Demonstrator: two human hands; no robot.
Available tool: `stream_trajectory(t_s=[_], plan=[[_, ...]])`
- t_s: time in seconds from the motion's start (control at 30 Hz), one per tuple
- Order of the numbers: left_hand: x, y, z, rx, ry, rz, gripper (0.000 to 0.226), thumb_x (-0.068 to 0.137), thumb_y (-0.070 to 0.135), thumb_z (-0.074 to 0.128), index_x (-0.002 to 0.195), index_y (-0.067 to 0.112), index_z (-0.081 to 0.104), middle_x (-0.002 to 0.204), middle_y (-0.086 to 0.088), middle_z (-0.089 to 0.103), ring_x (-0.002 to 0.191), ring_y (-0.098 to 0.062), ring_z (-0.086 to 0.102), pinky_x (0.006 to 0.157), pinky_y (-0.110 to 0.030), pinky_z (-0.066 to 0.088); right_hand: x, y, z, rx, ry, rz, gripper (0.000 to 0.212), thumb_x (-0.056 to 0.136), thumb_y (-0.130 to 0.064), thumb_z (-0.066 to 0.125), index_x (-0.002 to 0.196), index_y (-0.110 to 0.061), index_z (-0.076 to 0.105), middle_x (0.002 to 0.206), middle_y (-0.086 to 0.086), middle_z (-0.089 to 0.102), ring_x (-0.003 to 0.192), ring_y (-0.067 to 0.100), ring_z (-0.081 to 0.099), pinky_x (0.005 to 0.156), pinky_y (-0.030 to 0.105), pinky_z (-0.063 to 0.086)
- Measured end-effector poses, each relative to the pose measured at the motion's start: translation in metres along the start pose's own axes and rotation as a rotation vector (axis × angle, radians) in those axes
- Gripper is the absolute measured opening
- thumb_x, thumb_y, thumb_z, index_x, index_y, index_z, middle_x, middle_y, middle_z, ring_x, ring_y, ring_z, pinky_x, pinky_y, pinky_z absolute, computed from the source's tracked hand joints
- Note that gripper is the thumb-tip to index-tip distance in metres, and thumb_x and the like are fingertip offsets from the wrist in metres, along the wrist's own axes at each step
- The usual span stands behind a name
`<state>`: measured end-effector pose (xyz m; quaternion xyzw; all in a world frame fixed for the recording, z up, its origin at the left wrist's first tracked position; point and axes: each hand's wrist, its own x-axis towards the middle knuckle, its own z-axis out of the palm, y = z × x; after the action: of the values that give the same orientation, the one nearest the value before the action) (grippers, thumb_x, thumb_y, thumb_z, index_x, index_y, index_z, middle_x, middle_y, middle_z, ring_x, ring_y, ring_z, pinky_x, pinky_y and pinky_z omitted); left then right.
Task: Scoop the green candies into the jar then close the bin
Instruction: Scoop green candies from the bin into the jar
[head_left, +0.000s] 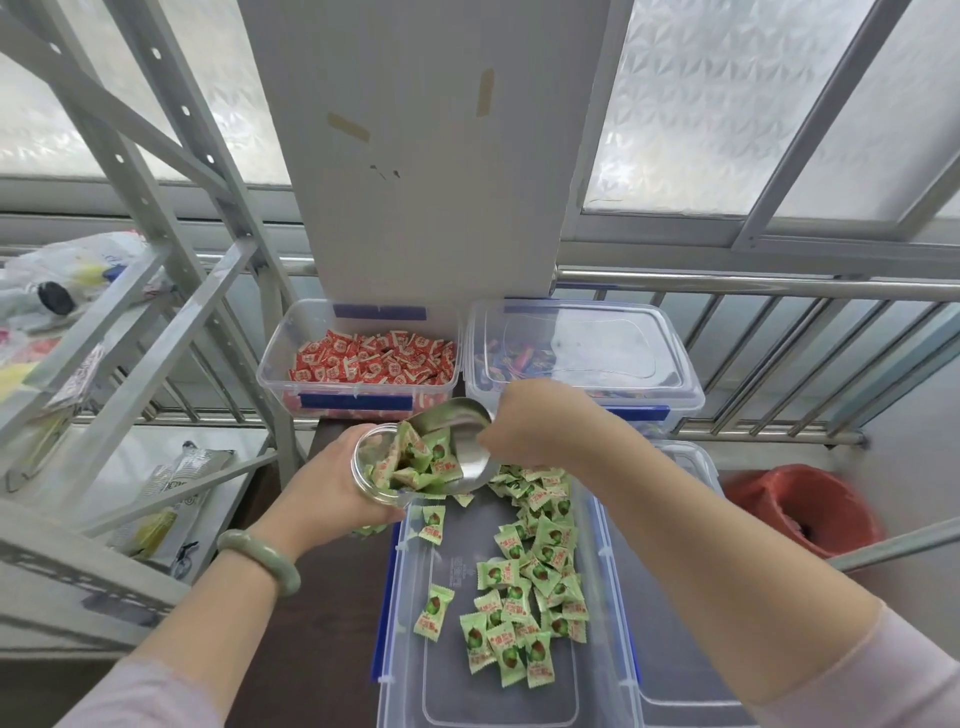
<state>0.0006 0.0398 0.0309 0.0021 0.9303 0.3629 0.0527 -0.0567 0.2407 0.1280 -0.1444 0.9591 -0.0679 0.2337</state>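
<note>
My left hand (324, 488) grips a clear jar (375, 467), tilted with its mouth toward the right, above the far left corner of the open bin (400, 623). My right hand (535, 423) holds a metal scoop (467, 441) tipped into the jar's mouth, and green candies (423, 460) slide from it into the jar. More wrapped green candies (524, 587) lie scattered along the right side of the clear bin. The bin's clear lid (675, 649) lies beside it on the right.
Behind stand an open bin of red candies (363, 358) and a lidded bin of mixed candies (582, 348). A grey metal shelf frame (156, 312) is at the left, a railing (779, 291) at the back, a red bucket (810, 509) at the right.
</note>
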Motion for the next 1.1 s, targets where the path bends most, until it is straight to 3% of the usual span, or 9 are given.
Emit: stream_trajectory(t_s=[0.1,0.2,0.4,0.57,0.7,0.87,0.97,1.03,1.1], plan=[[-0.001,0.002,0.0,-0.003,0.003,-0.012,0.077,0.053,0.03,0.088,0.104,0.054,0.036,0.105,0.032,0.046,0.1,-0.005,0.055,0.081,-0.022,0.04,-0.001,-0.018,-0.014,-0.134,-0.012,-0.07,0.031,0.089,-0.018,0.044,0.059,-0.013,0.036,0.064,0.003,0.043,0.068,0.024,0.048,0.074,0.034,0.045],[-0.002,0.003,0.0,-0.011,0.007,-0.028,0.076,0.054,0.029,0.088,0.104,0.052,0.036,0.104,0.031,0.048,0.097,-0.003,0.055,0.075,-0.019,0.039,-0.001,-0.026,-0.017,-0.175,0.001,-0.108,0.03,0.086,-0.015,0.045,0.058,-0.014,0.035,0.063,0.003,0.041,0.06,0.019,0.042,0.071,0.033,0.04],[-0.005,0.003,-0.001,-0.023,0.005,-0.044,0.074,0.056,0.031,0.087,0.11,0.046,0.039,0.108,0.027,0.049,0.099,-0.004,0.055,0.076,-0.02,0.04,-0.007,-0.029,-0.02,-0.206,0.019,-0.126,0.03,0.086,-0.016,0.046,0.059,-0.015,0.034,0.065,0.001,0.041,0.078,0.025,0.048,0.07,0.032,0.041],[-0.006,0.004,-0.001,-0.034,0.007,-0.04,0.072,0.058,0.027,0.088,0.101,0.052,0.036,0.103,0.029,0.048,0.101,-0.005,0.052,0.081,-0.021,0.037,-0.012,-0.023,-0.023,-0.195,0.045,-0.089,0.03,0.086,-0.016,0.047,0.058,-0.013,0.037,0.063,0.002,0.042,0.063,0.021,0.045,0.062,0.029,0.04],[-0.005,-0.004,0.001,-0.061,0.005,-0.064,0.074,0.057,0.029,0.089,0.107,0.049,0.039,0.115,0.02,0.054,0.104,-0.005,0.052,0.083,-0.021,0.037,-0.01,-0.004,-0.02,-0.085,0.068,-0.019,0.029,0.089,-0.021,0.049,0.066,-0.005,0.041,0.062,0.001,0.047,0.072,0.025,0.052,0.059,0.026,0.042],[-0.002,-0.016,0.005,-0.066,0.018,-0.086,0.083,0.052,0.036,0.09,0.119,0.042,0.04,0.122,0.014,0.056,0.107,-0.005,0.053,0.086,-0.023,0.038,-0.001,0.045,0.004,0.169,-0.022,0.172,0.035,0.09,-0.034,0.052,0.066,-0.008,0.052,0.052,0.003,0.054,0.047,0.02,0.05,0.052,0.024,0.044],[-0.001,-0.019,0.006,-0.049,0.021,-0.084,0.084,0.052,0.038,0.09,0.119,0.042,0.039,0.123,0.014,0.056,0.108,-0.005,0.053,0.088,-0.024,0.039,0.003,0.065,0.04,0.232,-0.056,0.253,0.031,0.09,-0.029,0.053,0.063,-0.014,0.051,0.067,0.005,0.057,0.062,0.023,0.059,0.058,0.028,0.054],[0.0,-0.02,0.006,-0.039,0.023,-0.087,0.085,0.052,0.038,0.09,0.119,0.042,0.038,0.123,0.015,0.055,0.108,-0.005,0.052,0.088,-0.024,0.038,0.002,0.066,0.066,0.029,-0.165,0.209,0.018,0.093,-0.016,0.049,0.085,-0.007,0.063,0.082,0.011,0.063,0.075,0.026,0.059,0.053,0.031,0.049],[0.001,-0.02,0.006,-0.044,0.023,-0.083,0.085,0.052,0.037,0.09,0.119,0.042,0.038,0.123,0.014,0.055,0.109,-0.006,0.052,0.089,-0.025,0.038,0.0,0.062,0.091,-0.129,-0.27,0.174,0.039,0.091,0.002,0.047,0.129,-0.003,0.053,0.111,0.018,0.062,0.087,0.032,0.059,0.045,0.031,0.038]])
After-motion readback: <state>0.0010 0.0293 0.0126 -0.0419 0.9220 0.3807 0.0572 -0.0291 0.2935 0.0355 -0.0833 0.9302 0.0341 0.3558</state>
